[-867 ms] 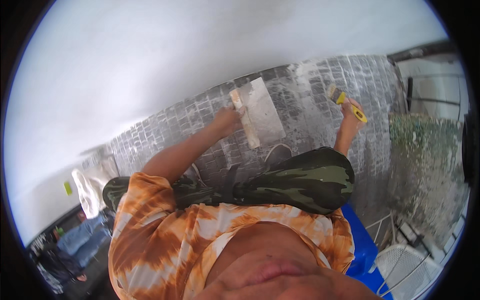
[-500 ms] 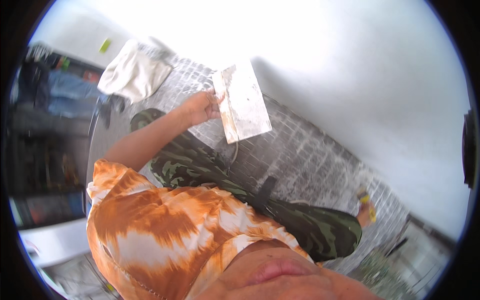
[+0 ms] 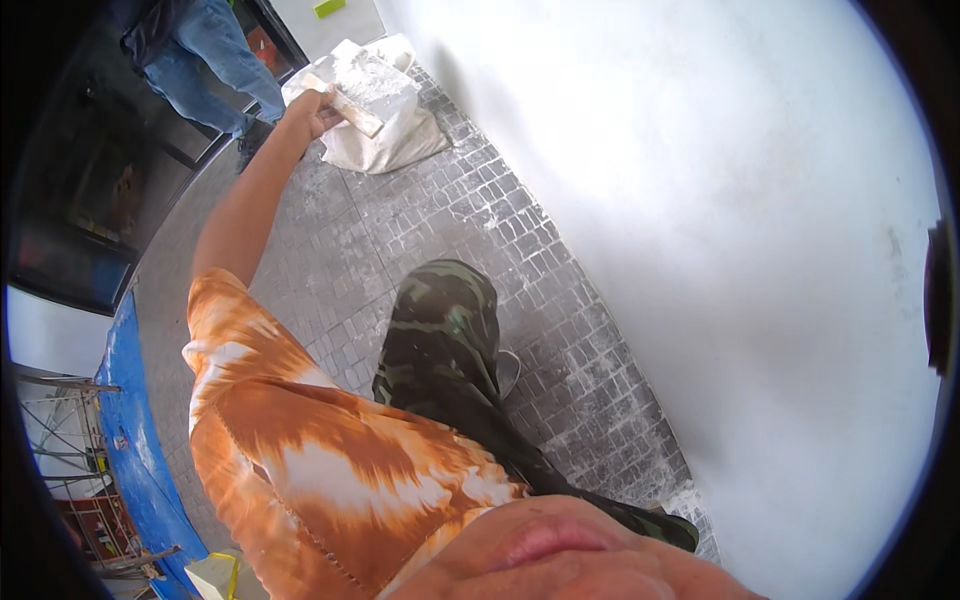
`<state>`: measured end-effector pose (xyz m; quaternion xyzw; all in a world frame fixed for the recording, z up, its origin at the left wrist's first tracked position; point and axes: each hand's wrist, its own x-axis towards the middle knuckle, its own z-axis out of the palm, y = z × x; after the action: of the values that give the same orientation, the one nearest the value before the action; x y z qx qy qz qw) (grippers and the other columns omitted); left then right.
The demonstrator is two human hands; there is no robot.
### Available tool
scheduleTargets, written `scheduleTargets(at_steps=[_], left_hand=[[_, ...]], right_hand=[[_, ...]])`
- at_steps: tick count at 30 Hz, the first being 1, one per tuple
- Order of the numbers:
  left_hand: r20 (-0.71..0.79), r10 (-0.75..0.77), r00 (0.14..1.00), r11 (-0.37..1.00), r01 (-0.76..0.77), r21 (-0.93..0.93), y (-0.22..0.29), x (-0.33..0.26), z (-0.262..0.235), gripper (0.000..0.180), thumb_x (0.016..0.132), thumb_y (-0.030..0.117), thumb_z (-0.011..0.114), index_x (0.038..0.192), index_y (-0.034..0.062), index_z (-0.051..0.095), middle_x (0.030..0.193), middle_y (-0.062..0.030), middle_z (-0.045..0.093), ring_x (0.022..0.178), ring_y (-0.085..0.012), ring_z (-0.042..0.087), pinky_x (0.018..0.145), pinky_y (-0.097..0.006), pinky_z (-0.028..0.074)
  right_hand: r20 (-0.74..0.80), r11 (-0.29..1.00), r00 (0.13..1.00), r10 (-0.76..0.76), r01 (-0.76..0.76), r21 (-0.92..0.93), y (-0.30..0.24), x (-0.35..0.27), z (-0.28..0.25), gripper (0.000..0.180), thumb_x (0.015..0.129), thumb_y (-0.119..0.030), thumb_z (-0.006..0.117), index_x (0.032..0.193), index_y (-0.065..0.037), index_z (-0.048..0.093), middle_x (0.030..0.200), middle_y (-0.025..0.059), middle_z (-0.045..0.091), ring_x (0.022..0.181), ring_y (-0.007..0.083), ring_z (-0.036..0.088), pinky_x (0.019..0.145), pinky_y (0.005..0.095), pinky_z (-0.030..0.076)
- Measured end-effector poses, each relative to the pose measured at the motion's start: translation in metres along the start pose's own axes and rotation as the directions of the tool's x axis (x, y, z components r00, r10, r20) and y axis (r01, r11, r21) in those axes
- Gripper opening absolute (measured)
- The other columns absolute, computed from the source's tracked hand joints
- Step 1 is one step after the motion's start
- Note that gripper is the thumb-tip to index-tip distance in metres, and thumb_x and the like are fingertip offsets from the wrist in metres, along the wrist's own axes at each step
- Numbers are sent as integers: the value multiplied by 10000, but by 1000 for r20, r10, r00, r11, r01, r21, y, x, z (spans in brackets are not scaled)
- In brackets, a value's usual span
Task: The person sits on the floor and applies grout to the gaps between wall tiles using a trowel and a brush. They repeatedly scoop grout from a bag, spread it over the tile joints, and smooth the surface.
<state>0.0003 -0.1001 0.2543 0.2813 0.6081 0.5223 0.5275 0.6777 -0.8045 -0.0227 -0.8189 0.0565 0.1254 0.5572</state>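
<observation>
My left arm reaches far out to the upper left, and my left hand [image 3: 318, 112] is closed round the edge of a flat rectangular plastering board [image 3: 358, 114]. A pale wooden strip runs along the gripped edge, and white smears cover its face. The board is over a whitish cloth sack [image 3: 385, 152] on the paving; whether they touch I cannot tell. White powder or plaster shows around the board and sack. My right hand is out of view.
A white wall [image 3: 720, 250] rises along the right, meeting grey paving [image 3: 540, 270] dusted white. Another person in blue jeans [image 3: 225, 55] stands beyond the sack at upper left. At lower left lie a blue sheet [image 3: 145, 430] and scaffold poles [image 3: 70, 450].
My left hand has carried the board from in front of the wall away to the upper left, over the sack. My right hand, earlier at far right with a yellow-handled tool, has left view.
</observation>
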Motion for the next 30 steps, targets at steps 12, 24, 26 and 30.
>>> scheduleTargets(at_steps=[12,24,26,30], left_hand=[[-499,553,667,831,-480,280,46,206,-60,405,799,87,755,1168,-36,644,1118,-184,685,989,-323,703,807,-411,594],[303,771,560,-121,-339,933,-5,161,-10,301,860,223,658,1149,137,641,996,-166,716,954,-359,691,803,-489,528],[270,808,524,-62,-379,923,-7,159,-9,290,867,245,665,1132,129,639,989,-167,715,946,-366,688,797,-489,521],[212,884,417,-19,-420,907,2,179,-12,316,865,320,684,1115,131,651,945,-191,709,916,-408,677,780,-504,511]], right_hand=[[45,988,997,70,-63,-139,-30,-27,62,215,826,-166,750,970,-10,710,849,43,680,743,121,621,679,298,514],[61,980,992,111,-99,-173,-25,-19,50,221,829,-189,749,961,-16,708,846,43,681,744,117,622,686,305,518],[67,980,991,114,-101,-169,-20,-10,45,223,830,-192,749,960,-17,708,845,43,681,744,117,622,687,306,519],[59,989,992,112,-106,-100,6,7,-9,225,830,-200,749,957,-19,707,844,43,681,744,116,622,690,308,520]])
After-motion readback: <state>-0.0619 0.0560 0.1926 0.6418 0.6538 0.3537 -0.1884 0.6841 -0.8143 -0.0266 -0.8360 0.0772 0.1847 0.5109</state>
